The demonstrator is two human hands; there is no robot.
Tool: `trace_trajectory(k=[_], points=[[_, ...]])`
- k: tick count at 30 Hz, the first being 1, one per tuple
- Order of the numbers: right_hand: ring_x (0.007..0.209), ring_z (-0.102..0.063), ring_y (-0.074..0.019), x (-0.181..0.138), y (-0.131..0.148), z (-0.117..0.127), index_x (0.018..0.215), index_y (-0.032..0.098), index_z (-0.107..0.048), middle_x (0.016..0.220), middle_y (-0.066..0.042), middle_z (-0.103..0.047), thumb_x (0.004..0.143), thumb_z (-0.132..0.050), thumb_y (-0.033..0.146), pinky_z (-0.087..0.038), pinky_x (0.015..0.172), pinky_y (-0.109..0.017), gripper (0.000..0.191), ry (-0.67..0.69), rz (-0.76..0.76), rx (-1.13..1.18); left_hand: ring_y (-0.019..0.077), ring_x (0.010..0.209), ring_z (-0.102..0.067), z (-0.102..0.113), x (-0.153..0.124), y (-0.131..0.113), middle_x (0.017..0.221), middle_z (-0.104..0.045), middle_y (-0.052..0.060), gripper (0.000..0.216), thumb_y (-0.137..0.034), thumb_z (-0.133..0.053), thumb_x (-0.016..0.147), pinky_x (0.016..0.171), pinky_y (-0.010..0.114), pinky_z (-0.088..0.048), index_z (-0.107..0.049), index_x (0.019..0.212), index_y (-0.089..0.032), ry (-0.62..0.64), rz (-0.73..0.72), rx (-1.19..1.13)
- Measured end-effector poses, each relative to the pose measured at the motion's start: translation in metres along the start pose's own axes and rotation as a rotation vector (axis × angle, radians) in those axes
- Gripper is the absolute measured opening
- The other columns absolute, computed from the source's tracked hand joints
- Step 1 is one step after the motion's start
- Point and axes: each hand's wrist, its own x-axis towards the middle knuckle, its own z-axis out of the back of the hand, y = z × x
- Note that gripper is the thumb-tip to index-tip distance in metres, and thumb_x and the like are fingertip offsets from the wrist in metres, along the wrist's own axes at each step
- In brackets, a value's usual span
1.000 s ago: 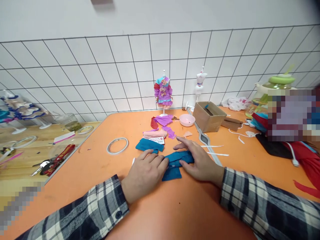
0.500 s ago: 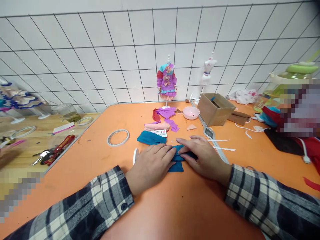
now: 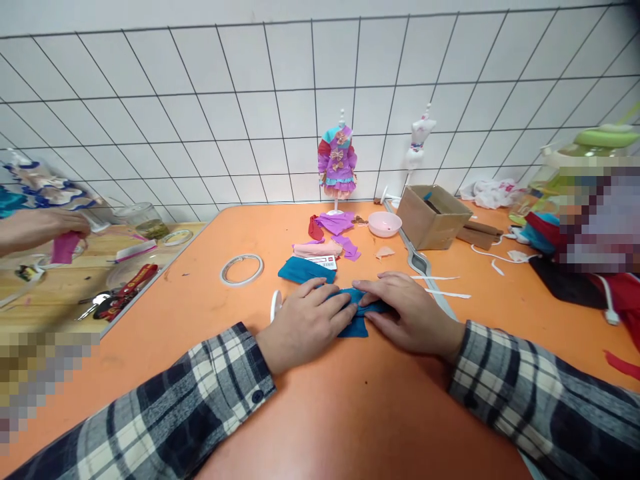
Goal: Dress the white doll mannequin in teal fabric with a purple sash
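Observation:
On the orange table point(image 3: 320, 413) a teal-blue piece of cloth point(image 3: 357, 328) lies partly folded under my fingers. My left hand point(image 3: 310, 325) presses its fingers down on the cloth's left part. The fingers of my right hand point(image 3: 410, 313) are bent and grip its right part, close to the left fingertips. Both palms hide much of the cloth. Just beyond them lies another folded teal cloth point(image 3: 306, 270), with a white label card point(image 3: 327, 262) behind it. A white ring-shaped roll point(image 3: 275, 305) stands on edge beside my left hand.
Behind are purple scraps point(image 3: 336, 222), a pink bowl point(image 3: 385, 224), a cardboard box point(image 3: 434, 217) and a dressed mini mannequin point(image 3: 338, 160). A tape roll point(image 3: 241, 270) lies left. At far left, a co-worker's hand point(image 3: 45, 230) holds pink cloth point(image 3: 65, 248).
The teal cloth has been gathered a little under my fingers, and my left fingers now spread further over it. A co-worker's hand with pink cloth has come into view at the left.

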Motion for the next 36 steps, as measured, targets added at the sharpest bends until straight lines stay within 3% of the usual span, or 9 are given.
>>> trace_trajectory(k=[4, 8, 14, 18, 21, 24, 33, 36], points=[[0.107, -0.059, -0.0236, 0.002, 0.002, 0.0, 0.112, 0.021, -0.06, 0.115, -0.01, -0.065, 0.089, -0.057, 0.021, -0.047, 0.092, -0.04, 0.023, -0.185, -0.09, 0.057, 0.0231, 0.103, -0.063, -0.002, 0.0, 0.0, 0.103, -0.073, 0.002, 0.02, -0.02, -0.058, 0.092, 0.099, 0.045, -0.042, -0.066, 0.11, -0.022, -0.02, -0.011, 0.03], [0.092, -0.06, -0.02, 0.005, 0.006, -0.005, 0.094, 0.019, -0.066, 0.097, -0.007, -0.068, 0.091, -0.055, 0.015, -0.047, 0.082, -0.036, 0.012, -0.197, -0.07, -0.005, 0.0221, 0.096, -0.062, -0.004, 0.0, -0.001, 0.097, -0.072, 0.002, 0.018, -0.022, -0.059, 0.092, 0.097, 0.043, -0.043, -0.067, 0.108, -0.021, -0.059, -0.019, 0.066], [0.079, -0.06, -0.0196, 0.004, 0.01, -0.014, 0.102, 0.023, -0.072, 0.086, -0.005, -0.071, 0.094, -0.053, 0.017, -0.045, 0.071, -0.034, 0.021, -0.163, -0.109, -0.074, 0.0198, 0.083, -0.06, -0.006, -0.002, -0.001, 0.085, -0.069, 0.002, 0.021, -0.016, -0.052, 0.094, 0.088, 0.039, -0.046, -0.064, 0.112, -0.014, -0.014, -0.042, 0.094], [0.08, -0.064, -0.0173, 0.007, 0.012, -0.01, 0.117, 0.024, -0.067, 0.089, -0.003, -0.072, 0.091, -0.057, 0.015, -0.048, 0.074, -0.031, 0.029, -0.24, -0.267, 0.079, 0.0205, 0.086, -0.059, -0.003, -0.001, -0.001, 0.086, -0.069, 0.004, 0.022, -0.014, -0.047, 0.096, 0.086, 0.038, -0.046, -0.063, 0.111, -0.015, -0.006, -0.027, 0.085], [0.079, -0.065, -0.0174, 0.01, 0.013, -0.008, 0.102, 0.024, -0.072, 0.085, -0.001, -0.073, 0.085, -0.067, 0.019, -0.048, 0.075, -0.031, 0.018, -0.327, -0.366, 0.115, 0.0203, 0.085, -0.06, -0.001, 0.001, -0.002, 0.087, -0.069, 0.005, 0.023, -0.013, -0.045, 0.097, 0.081, 0.037, -0.046, -0.063, 0.111, -0.014, -0.013, -0.055, 0.086], [0.081, -0.062, -0.0184, 0.011, 0.012, -0.012, 0.083, 0.025, -0.075, 0.082, -0.002, -0.072, 0.085, -0.069, 0.021, -0.045, 0.075, -0.032, 0.008, -0.242, -0.285, 0.045, 0.0197, 0.083, -0.061, 0.001, 0.002, -0.003, 0.087, -0.07, 0.005, 0.022, -0.013, -0.045, 0.097, 0.076, 0.035, -0.046, -0.063, 0.111, -0.013, -0.022, -0.069, 0.109], [0.078, -0.06, -0.0155, 0.005, 0.007, -0.016, 0.086, 0.026, -0.076, 0.082, 0.0, -0.069, 0.09, -0.064, 0.024, -0.038, 0.072, -0.031, 0.013, -0.014, -0.239, -0.057, 0.0181, 0.083, -0.063, -0.001, -0.001, 0.0, 0.08, -0.072, 0.001, 0.016, -0.011, -0.051, 0.095, 0.072, 0.033, -0.045, -0.065, 0.098, -0.016, -0.109, -0.082, 0.087], [0.079, -0.06, -0.016, 0.004, 0.006, -0.015, 0.088, 0.026, -0.076, 0.082, -0.001, -0.068, 0.091, -0.063, 0.025, -0.037, 0.07, -0.031, 0.014, 0.006, -0.214, -0.094, 0.0168, 0.079, -0.062, -0.003, -0.003, 0.002, 0.077, -0.071, 0.0, 0.017, -0.012, -0.052, 0.094, 0.073, 0.033, -0.045, -0.064, 0.106, -0.016, -0.108, -0.068, 0.062]])
